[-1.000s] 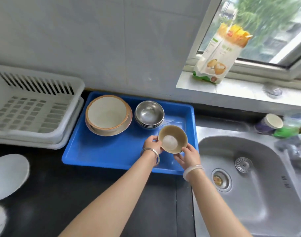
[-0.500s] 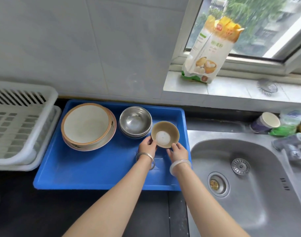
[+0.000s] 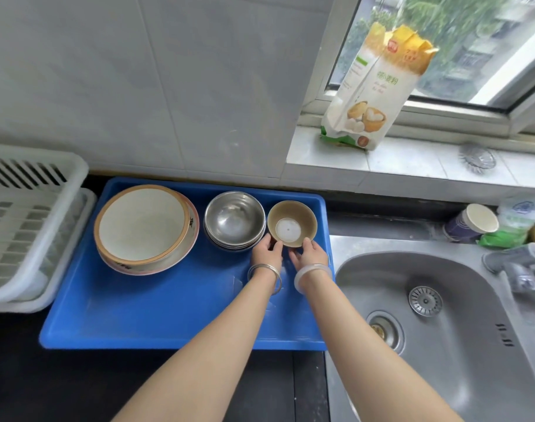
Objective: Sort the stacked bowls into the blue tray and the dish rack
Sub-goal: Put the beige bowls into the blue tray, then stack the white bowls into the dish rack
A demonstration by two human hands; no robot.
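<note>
A small brown bowl [image 3: 292,222] with a white bottom sits at the back right corner of the blue tray [image 3: 156,312]. My left hand [image 3: 266,249] grips its near left side and my right hand [image 3: 308,254] grips its near right side. Left of it stands a stack of steel bowls [image 3: 234,219]. Further left, a stack of large cream bowls [image 3: 144,226] with orange rims rests in the tray. The white dish rack [image 3: 25,226] lies at the left edge with nothing visible inside.
A steel sink [image 3: 436,324] lies right of the tray, with a faucet [image 3: 521,266] at the far right. A flour bag [image 3: 372,86] stands on the window sill. A paper cup [image 3: 473,222] and a green bag [image 3: 509,229] sit behind the sink.
Both hands carried the small brown bowl away from me to the tray's back right corner, beside the steel bowls. The camera view shifted right, and the rack slid toward the left edge.
</note>
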